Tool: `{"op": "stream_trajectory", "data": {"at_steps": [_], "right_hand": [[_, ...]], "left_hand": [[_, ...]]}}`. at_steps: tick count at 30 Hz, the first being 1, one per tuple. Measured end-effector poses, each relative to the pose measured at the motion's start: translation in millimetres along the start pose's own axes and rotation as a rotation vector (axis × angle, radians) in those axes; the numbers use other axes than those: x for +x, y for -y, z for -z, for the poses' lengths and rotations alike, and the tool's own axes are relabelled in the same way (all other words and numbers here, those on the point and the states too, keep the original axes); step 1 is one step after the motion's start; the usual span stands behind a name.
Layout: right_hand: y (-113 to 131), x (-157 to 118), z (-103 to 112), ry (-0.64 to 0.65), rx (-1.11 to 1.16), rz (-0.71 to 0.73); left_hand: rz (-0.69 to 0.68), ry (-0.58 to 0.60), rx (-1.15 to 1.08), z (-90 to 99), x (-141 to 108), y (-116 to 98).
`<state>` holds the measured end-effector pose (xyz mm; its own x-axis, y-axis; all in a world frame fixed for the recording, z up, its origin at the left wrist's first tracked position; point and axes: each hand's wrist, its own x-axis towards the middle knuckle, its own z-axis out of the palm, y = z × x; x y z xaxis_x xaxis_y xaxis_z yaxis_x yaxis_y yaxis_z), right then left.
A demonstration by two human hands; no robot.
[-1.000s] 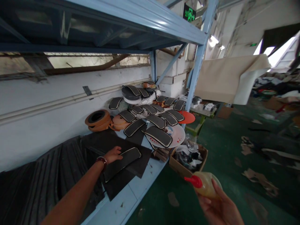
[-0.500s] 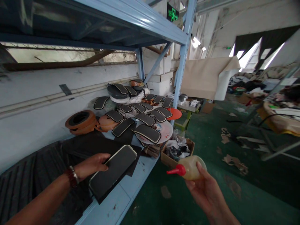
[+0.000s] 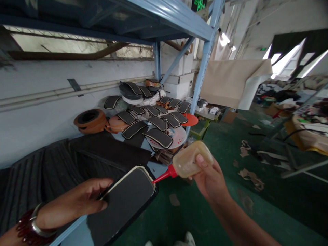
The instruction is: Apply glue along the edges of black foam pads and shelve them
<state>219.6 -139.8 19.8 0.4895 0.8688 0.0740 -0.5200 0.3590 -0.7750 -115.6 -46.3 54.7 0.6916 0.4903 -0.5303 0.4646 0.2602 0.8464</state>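
Observation:
My left hand [image 3: 79,200] grips the left edge of a dark, rounded rectangular panel [image 3: 126,205], thumb on its face. A pale cream line runs just inside the panel's rim. In my right hand [image 3: 211,177] is a translucent squeeze bottle [image 3: 189,160] of yellowish liquid, tilted down to the left. Its pointed red nozzle [image 3: 165,175] meets the cream line near the panel's upper right corner; whether liquid is flowing I cannot tell. Several similar curved panels, such as a front one [image 3: 159,137], lie spread on the shelf beyond.
A blue metal rack post [image 3: 202,73] rises beyond the bottle, and an upper shelf beam [image 3: 174,17] crosses above. Orange tape rolls [image 3: 89,121] and dark ribbed sheets [image 3: 51,177] lie at left. Scraps [image 3: 251,179] litter the green floor.
The panel has come closer and lower in view. My right hand has brought the bottle leftward, and its nozzle has gone from apart to the panel's rim.

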Motion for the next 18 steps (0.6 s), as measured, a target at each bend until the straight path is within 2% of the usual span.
{"op": "stream_trajectory", "data": {"at_steps": [5,8,12,18], "right_hand": [[-1,-4,3,0.067,-0.017,-0.011],[-3,-8,8,0.063,-0.007,-0.027],[-10,-9,13,0.009,0.034,-0.080],[-17,-4,17,-0.110,0.072,-0.049]], "left_hand": [[-0.012,-0.009,-0.072,-7.2,-1,2],[-0.008,-0.032,-0.147,-10.8,-1,4],[-0.010,-0.045,-0.226,-16.2,2,6],[-0.034,-0.102,-0.323,-24.4,11,3]]}}
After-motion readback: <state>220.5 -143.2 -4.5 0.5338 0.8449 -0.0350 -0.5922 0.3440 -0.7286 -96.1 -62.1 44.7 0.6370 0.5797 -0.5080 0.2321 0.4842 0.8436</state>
